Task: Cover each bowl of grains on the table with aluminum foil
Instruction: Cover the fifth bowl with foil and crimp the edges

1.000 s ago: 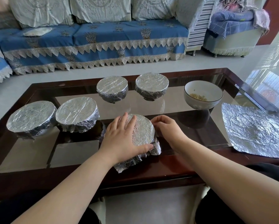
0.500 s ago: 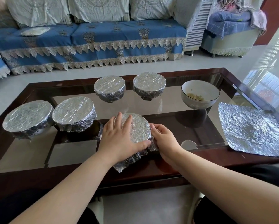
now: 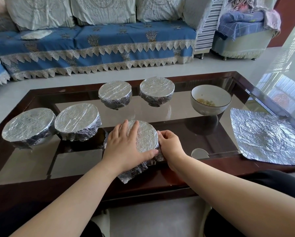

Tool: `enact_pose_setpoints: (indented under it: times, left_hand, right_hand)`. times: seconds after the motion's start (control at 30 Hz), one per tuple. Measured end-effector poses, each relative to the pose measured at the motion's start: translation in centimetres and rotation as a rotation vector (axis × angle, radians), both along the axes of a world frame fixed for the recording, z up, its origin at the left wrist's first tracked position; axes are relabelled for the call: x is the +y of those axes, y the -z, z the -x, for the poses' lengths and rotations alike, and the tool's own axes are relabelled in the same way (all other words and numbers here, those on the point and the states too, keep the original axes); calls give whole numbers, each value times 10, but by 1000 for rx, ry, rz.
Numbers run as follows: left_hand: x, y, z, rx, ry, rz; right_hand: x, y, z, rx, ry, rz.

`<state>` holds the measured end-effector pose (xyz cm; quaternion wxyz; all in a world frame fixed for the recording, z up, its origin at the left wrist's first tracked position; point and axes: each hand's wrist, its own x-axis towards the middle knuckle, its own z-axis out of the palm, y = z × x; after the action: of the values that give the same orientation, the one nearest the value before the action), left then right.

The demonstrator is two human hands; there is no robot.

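At the left end of the glass table [image 3: 160, 115], two wide foil-covered bowls [image 3: 29, 126] [image 3: 76, 120] stand side by side, nearly touching. Behind and between them and the open bowl, two smaller covered bowls [image 3: 115, 93] [image 3: 157, 90] stand apart on the far row.

At the near centre, the bowl being wrapped [image 3: 144, 135] sits upright, rim up, foil stretched flat over its mouth. It is round, so it has no long axis; a loose flap of foil trails toward the near table edge. The left hand [image 3: 124, 147] lies flat on the foil top, fingers spread, thumb pressing the near rim. The right hand [image 3: 170, 144] has closed in from a second ago and now touches the bowl's right side, fingers curled and pinching the foil skirt against the wall. Judgement: crimping of this bowl is well advanced.

To the right, one open bowl [image 3: 211, 100] with grains in it remains uncovered. At the far right, a flat foil sheet [image 3: 266, 135] lies ready, one corner pointing toward that bowl.
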<state>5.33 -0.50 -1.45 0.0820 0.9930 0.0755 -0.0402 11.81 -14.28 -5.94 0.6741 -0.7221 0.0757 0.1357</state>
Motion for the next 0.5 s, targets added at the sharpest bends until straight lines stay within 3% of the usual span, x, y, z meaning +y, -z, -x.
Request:
enact_pose_setpoints:
  times: [0.17, 0.4, 0.5]
  left_hand:
    - [-1, -1, 0, -2, -1, 6]
    - [-2, -2, 1, 7, -13, 14]
    - [-3, -3, 1, 15, -27, 15]
  right_hand:
    - [2, 1, -5, -36, -4, 25]
    - [1, -5, -10, -163, -92, 270]
    - [-3, -8, -12, -170, -94, 268]
